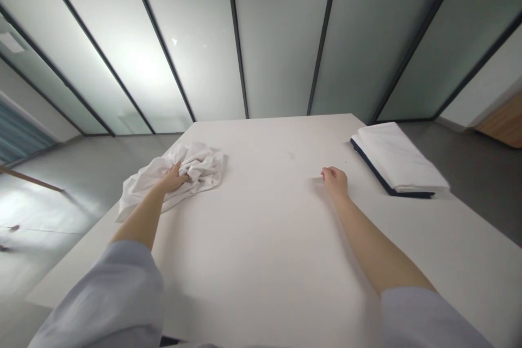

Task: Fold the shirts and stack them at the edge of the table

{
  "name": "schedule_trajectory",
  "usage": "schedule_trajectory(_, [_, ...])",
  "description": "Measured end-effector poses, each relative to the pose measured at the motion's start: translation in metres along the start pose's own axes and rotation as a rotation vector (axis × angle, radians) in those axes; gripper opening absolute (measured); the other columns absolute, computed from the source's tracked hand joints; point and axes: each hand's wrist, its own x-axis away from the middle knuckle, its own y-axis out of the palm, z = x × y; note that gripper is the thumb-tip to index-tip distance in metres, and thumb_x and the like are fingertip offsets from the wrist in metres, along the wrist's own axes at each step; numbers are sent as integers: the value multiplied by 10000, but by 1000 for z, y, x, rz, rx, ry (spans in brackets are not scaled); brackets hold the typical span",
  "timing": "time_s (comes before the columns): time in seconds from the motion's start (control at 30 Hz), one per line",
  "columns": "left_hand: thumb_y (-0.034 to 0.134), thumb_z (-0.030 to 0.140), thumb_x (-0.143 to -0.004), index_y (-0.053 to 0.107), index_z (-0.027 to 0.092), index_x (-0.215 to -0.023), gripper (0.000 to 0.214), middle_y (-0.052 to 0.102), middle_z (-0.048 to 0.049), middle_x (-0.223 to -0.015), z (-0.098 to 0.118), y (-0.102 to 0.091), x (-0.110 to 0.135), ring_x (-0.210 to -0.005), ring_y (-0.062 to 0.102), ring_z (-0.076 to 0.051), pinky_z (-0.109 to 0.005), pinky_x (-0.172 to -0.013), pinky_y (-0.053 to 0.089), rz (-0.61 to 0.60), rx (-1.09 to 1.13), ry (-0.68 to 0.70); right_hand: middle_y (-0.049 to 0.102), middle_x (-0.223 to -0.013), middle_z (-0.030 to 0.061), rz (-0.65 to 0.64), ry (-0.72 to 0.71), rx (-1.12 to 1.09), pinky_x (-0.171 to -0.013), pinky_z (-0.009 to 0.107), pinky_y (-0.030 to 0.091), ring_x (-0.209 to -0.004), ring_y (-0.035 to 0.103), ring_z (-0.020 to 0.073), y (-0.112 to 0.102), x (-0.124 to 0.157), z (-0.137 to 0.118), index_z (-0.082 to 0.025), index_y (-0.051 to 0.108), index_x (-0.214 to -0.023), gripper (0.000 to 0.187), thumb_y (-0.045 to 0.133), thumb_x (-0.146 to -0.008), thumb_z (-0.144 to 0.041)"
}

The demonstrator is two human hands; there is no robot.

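Observation:
A crumpled white cloth (204, 166) lies in a loose heap at the left side of the table, one end hanging to the table's left edge. My left hand (173, 178) reaches into its folds with the fingers closed on the fabric; the fingertips are partly hidden. My right hand (335, 178) is over the right half of the table, apart from the cloth, with fingers curled and pressed together and nothing visible in them. To its right lies a neatly folded stack of white fabric (399, 155) with a dark navy layer (373, 168) underneath.
The white table (265, 261) runs away from me and narrows toward a wall of frosted glass panels (281, 38) with dark frames. Grey floor (485, 168) shows on both sides. A wooden piece (503, 119) stands at the far right.

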Motion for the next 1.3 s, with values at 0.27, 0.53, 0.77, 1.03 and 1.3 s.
schedule_trajectory(0.27, [503, 275, -800, 448, 158, -1268, 486, 544, -136, -1260, 107, 6, 40, -1194, 508, -266, -439, -1027, 399, 607, 388, 370, 432, -445, -30, -32, -58, 77, -515, 280, 274, -513, 428, 152, 2, 3, -4, -218, 496, -508, 240, 469, -695, -364])
schedule_trajectory(0.53, [545, 267, -823, 590, 189, -1136, 326, 608, -99, -1190, 221, 98, 60, -1123, 552, -248, -398, -981, 429, -63, 271, 537, 439, -450, -34, -1, 7, -10, -508, 275, 284, -514, 419, 150, 3, -3, 6, -219, 512, -529, 214, 471, -679, -366])
schedule_trajectory(0.77, [525, 271, -833, 647, 196, -1059, 268, 666, -76, -1104, 212, 104, 53, -1036, 593, -225, -369, -948, 454, -128, 349, 600, 443, -480, -39, 42, -9, -76, -523, 265, 310, -544, 435, 150, 6, -2, 8, -222, 494, -532, 218, 468, -683, -378])
schedule_trajectory(1.03, [495, 251, -829, 665, 196, -1018, 260, 667, -83, -1095, 214, 106, 50, -1023, 596, -236, -383, -933, 463, -121, 344, 610, 613, -782, 26, 365, -37, -94, -712, 305, 441, -730, 541, 186, -28, -33, 4, -192, 575, -878, 268, 455, -685, -335])
schedule_trajectory(1.3, [499, 275, -831, 670, 194, -1013, 262, 668, -90, -1079, 215, 107, 49, -1012, 601, -245, -388, -924, 466, -110, 336, 597, 602, -1112, 195, 562, 10, 656, -935, 514, 339, -1092, 487, 344, -150, -69, 30, -116, 640, -1082, 394, 510, -745, -271])
